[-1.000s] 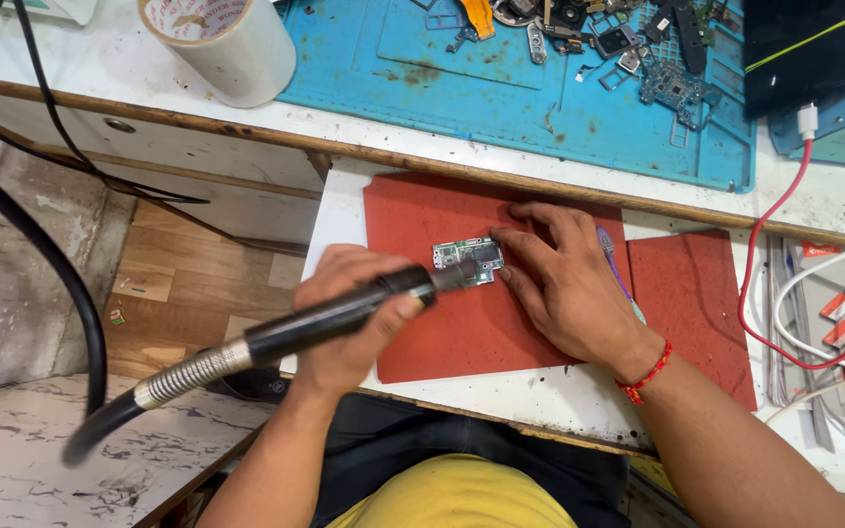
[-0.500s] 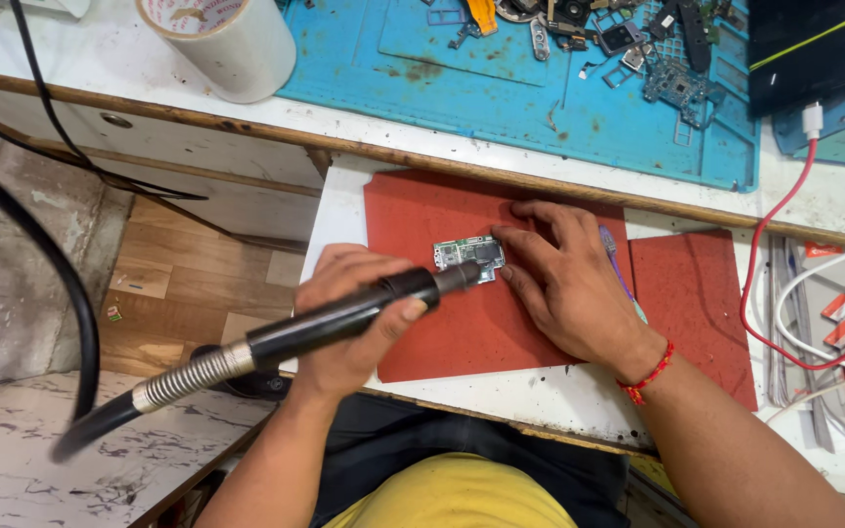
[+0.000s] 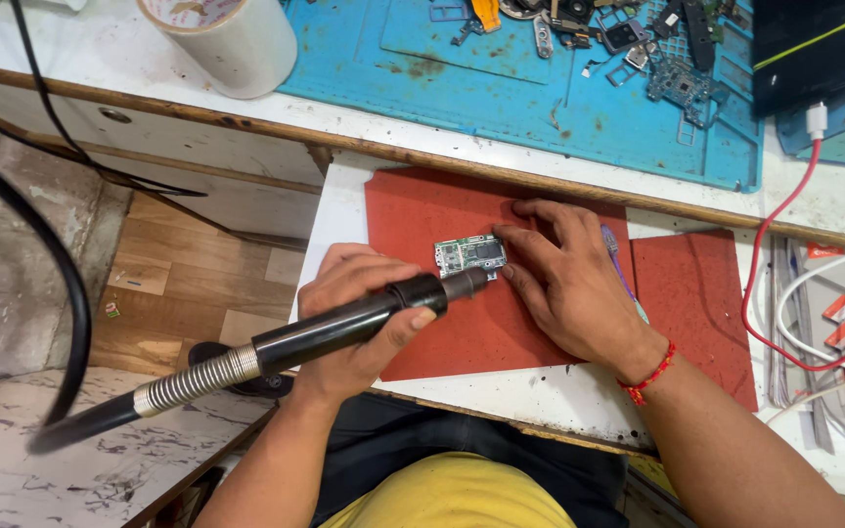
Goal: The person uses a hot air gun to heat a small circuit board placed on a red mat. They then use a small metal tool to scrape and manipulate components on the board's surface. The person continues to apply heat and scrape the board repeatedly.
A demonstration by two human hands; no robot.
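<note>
Head view looks straight down on a person seated at a white table (image 3: pixel 559 406), working over a red mat (image 3: pixel 422 210). Left hand (image 3: pixel 354 313) has its grip wrapped tight around the black handle of a hot-air tool (image 3: pixel 344 328), thumb pressed on top, with the nozzle end pointing right and sitting just at the lower edge of a small green circuit board (image 3: pixel 469 255). That board lies flat on the red mat, near its middle, between the two hands. Right hand (image 3: pixel 564 284) rests palm down on the mat with its fingers spread, the fingertips (image 3: pixel 503 233) touching the board's right edge and pinning it in place rather than pinching it. A red thread bracelet (image 3: pixel 649 374) circles the right wrist. From the tool's back end a metal spring sleeve (image 3: pixel 193 379) leads into a thick black hose (image 3: pixel 41 254) that curves up along the left side. A second red mat (image 3: pixel 691 303) lies just to the right of the first. Farther back, on the upper table, a blue work mat (image 3: pixel 540 98) carries scattered phone parts, a roll of tape (image 3: pixel 222 39) stands to its left, and a red cable (image 3: pixel 775 244) runs down the right side.
</note>
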